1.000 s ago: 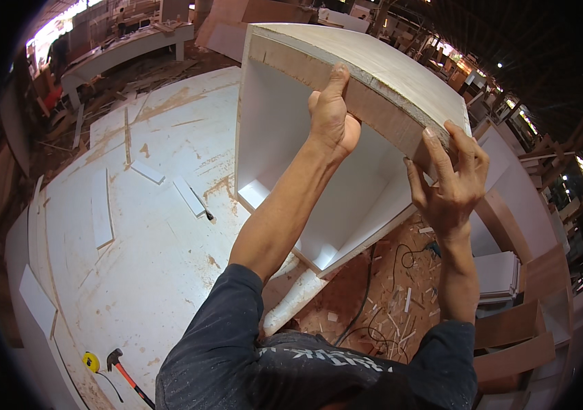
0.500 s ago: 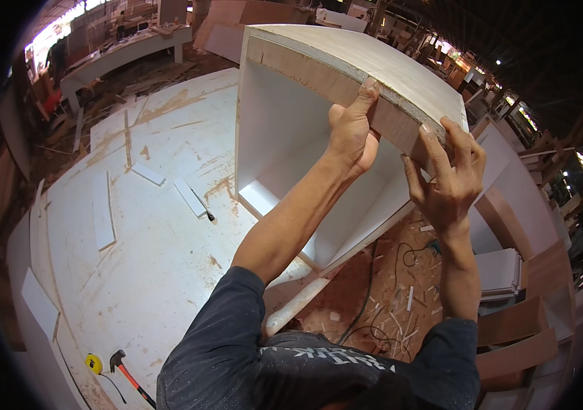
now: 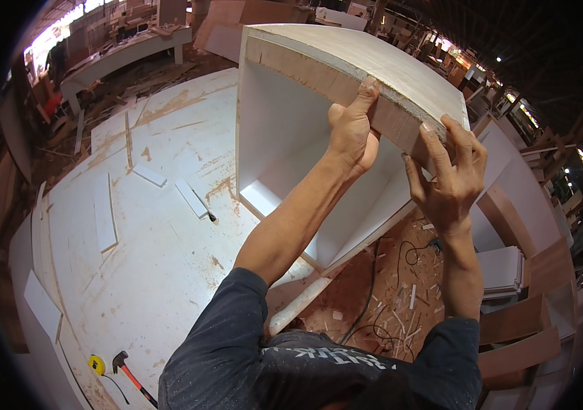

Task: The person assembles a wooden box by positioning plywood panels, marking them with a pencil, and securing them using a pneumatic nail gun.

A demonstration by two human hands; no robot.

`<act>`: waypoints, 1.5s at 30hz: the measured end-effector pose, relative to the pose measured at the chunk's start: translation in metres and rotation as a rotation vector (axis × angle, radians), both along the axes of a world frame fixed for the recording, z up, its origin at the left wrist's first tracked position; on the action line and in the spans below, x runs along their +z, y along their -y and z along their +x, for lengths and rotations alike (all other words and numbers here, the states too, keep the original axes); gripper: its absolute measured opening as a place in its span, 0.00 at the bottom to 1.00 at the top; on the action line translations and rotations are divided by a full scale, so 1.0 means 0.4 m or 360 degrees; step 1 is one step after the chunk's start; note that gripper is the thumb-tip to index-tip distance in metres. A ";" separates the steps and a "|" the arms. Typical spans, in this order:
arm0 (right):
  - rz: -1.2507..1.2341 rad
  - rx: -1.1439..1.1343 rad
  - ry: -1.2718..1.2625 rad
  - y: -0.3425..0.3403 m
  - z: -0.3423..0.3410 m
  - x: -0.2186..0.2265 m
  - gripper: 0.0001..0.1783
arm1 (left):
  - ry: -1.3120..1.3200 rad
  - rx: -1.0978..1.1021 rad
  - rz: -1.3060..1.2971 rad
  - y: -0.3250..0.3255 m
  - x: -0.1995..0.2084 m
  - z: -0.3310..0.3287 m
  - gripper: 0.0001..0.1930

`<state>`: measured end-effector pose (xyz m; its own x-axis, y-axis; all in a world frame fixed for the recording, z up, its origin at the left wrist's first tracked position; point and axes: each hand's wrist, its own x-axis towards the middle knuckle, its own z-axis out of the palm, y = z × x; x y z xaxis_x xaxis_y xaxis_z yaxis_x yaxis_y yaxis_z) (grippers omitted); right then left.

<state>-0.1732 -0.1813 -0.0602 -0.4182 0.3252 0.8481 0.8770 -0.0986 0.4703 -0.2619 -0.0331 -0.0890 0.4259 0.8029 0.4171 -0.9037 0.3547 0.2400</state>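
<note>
A box-shaped cabinet (image 3: 274, 113) with a white inside stands on a large white board, its open front toward me. Along its upper front edge runs a wooden strip (image 3: 291, 70), just under the pale top panel (image 3: 380, 51). My left hand (image 3: 354, 135) is closed round this strip, thumb on the upper edge and the other fingers hidden behind. At the strip's right end my right hand (image 3: 454, 171) grips the corner, fingertips on the edge and thumb below.
The white board (image 3: 161, 273) carries several white strips (image 3: 105, 212), a dark-tipped tool (image 3: 211, 218), a yellow tape measure (image 3: 96, 364) and a hammer (image 3: 130, 376). Wood scraps and a cable (image 3: 371, 287) litter the floor at right. Stacked panels (image 3: 500, 270) lie beyond, with a workbench (image 3: 124, 58) far left.
</note>
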 end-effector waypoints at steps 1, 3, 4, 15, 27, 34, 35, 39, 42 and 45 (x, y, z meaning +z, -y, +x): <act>-0.0003 0.0001 0.0006 0.000 0.000 0.001 0.32 | 0.0015 0.0010 0.0010 -0.002 -0.003 0.003 0.20; -0.0009 0.0002 0.0017 0.002 0.003 0.001 0.33 | 0.0031 0.0009 0.0022 -0.004 -0.006 0.006 0.20; -0.0003 0.0039 0.0006 0.001 0.005 0.002 0.35 | 0.0032 -0.0002 0.0024 -0.004 -0.007 0.005 0.20; 0.0054 0.0198 -0.0049 -0.004 0.016 0.000 0.47 | 0.0060 -0.0090 -0.0041 0.017 0.000 -0.002 0.20; 0.0063 0.0178 -0.0074 -0.008 0.011 -0.003 0.48 | -0.0036 -0.0011 -0.0120 0.070 -0.001 0.028 0.14; 0.0050 0.0158 -0.0083 -0.001 0.006 -0.001 0.45 | -0.0043 -0.0048 0.0014 0.062 -0.010 0.025 0.14; 0.0051 0.0158 -0.0079 -0.002 0.006 -0.002 0.45 | -0.0055 -0.0053 0.0033 0.060 -0.011 0.022 0.14; 0.0042 0.0164 -0.0062 -0.001 0.008 0.000 0.45 | 0.0031 -0.0099 0.0018 0.052 -0.022 0.018 0.11; 0.0039 0.0167 -0.0057 -0.001 0.010 0.000 0.45 | 0.0050 -0.0157 0.0008 0.046 -0.026 0.008 0.08; 0.0039 0.0154 -0.0065 0.000 0.012 0.000 0.45 | 0.0044 -0.0186 0.0074 0.036 -0.029 0.003 0.03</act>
